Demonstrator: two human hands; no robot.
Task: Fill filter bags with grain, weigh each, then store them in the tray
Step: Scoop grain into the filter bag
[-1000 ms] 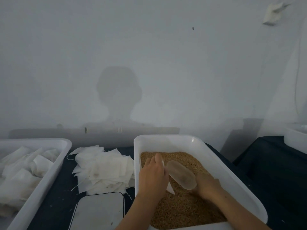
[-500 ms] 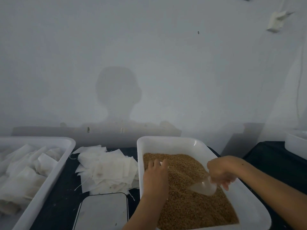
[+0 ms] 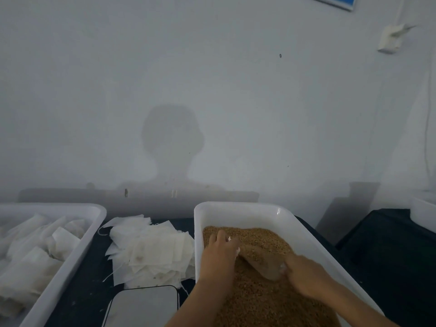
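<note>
A white tub (image 3: 283,215) holds brown grain (image 3: 264,300). My left hand (image 3: 219,256) hovers over the grain at the tub's left side and pinches a white filter bag (image 3: 236,250), mostly hidden under my fingers. My right hand (image 3: 304,274) grips a clear plastic scoop (image 3: 264,264) loaded with grain, its mouth pointing at the bag. A loose pile of empty filter bags (image 3: 151,249) lies left of the tub. The storage tray (image 3: 94,223) at far left holds several filled bags (image 3: 35,251). The scale (image 3: 144,305) sits at the bottom centre.
The table top is dark (image 3: 389,256). Another white container (image 3: 423,211) stands at the right edge. A pale wall rises right behind the table, with a cable and a fitting (image 3: 391,38) at upper right.
My right hand dug the scoop into the grain on the right, then swung it left, loaded, to the bag in my left hand. My left hand stayed over the tub's left side.
</note>
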